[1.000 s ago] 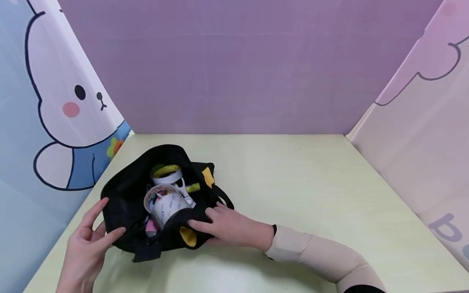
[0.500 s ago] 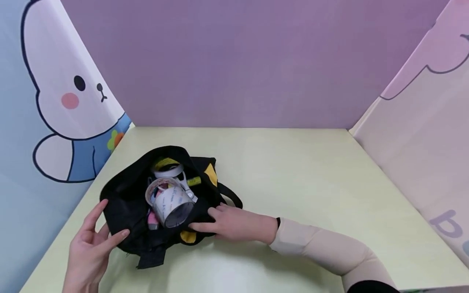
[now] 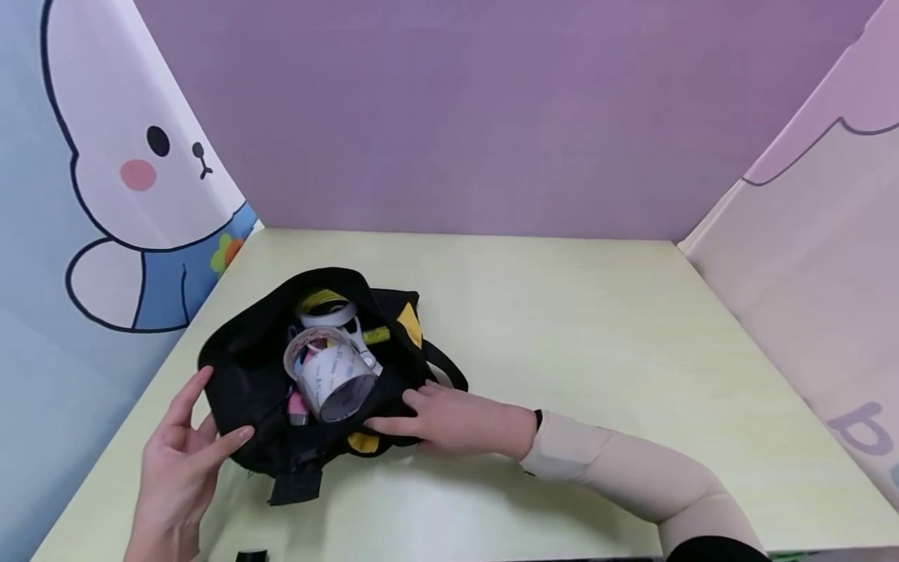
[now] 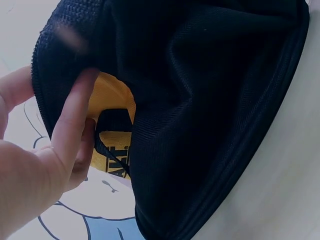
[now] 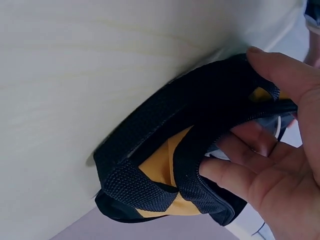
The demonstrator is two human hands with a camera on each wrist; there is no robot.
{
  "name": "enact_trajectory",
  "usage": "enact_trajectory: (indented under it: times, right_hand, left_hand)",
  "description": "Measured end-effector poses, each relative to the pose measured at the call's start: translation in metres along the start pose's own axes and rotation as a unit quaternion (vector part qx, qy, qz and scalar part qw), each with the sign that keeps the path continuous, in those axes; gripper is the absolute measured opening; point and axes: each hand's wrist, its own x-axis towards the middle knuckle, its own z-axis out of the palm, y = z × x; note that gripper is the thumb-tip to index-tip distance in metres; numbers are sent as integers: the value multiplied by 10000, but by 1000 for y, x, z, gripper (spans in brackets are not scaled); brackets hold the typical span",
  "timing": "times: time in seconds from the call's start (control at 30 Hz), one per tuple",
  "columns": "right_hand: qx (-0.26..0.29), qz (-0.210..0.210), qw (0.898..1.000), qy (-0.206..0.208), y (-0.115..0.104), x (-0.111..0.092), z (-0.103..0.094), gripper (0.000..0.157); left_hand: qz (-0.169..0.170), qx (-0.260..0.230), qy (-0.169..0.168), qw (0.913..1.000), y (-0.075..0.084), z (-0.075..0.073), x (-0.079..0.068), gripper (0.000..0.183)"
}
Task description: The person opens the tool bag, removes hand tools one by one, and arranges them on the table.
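A black tool bag [image 3: 239, 398] with yellow patches lies on the table at left, its mouth gaping towards me. My left hand [image 3: 179, 460] holds its left edge between thumb and fingers. At the right side my right hand [image 3: 456, 421] grips the rim; the right wrist view shows several fingers [image 5: 227, 175] inside the zippered edge and the thumb outside. Within the bag sit a wide roll of clear tape [image 3: 337, 382], a narrower white tape roll [image 3: 328, 316], white-handled scissors [image 3: 361, 343], a yellow-green stick [image 3: 376, 336] and a pink item [image 3: 298, 407], partly hidden.
The pale table [image 3: 562, 336] stretches right of the bag. A purple panel [image 3: 449, 117] stands at the back, with printed cloth walls on both sides. A small black object [image 3: 251, 556] is cut off at the bottom edge.
The head view has shifted. The bag's front rim has dropped slightly, so more of the wide tape roll shows. Both hands stay on the bag. A small black object now appears at the bottom.
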Motion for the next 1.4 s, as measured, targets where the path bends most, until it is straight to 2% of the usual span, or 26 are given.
enact_trajectory:
  times: [0.23,0.4,0.67,0.97,1.23,1.4]
  right_hand:
    - [637,183,9975,-260,7,1,-8,77]
    - [1254,421,9904,-398,10,5,-14,84]
    - [1678,659,9833,-230,15,12,-26,73]
    - [2696,1248,9518,-758,33,23,-61,69]
    - [3200,1177,9329,-1156,49,35,-78,67]
    - [3551,1081,9223,-1072,63,47,-91,63]
  left_hand:
    - [11,-201,-128,9997,-1,1,3,89]
    - [24,-150,-174,9997,1,0,4,89]
    - [-28,269,-190,9995,6,1,7,90]
    - [-172,692,-299,9970,9,3,7,91]
    - [-242,741,-300,9965,10,4,6,92]
    - [-198,558,-319,9977,10,4,5,93]
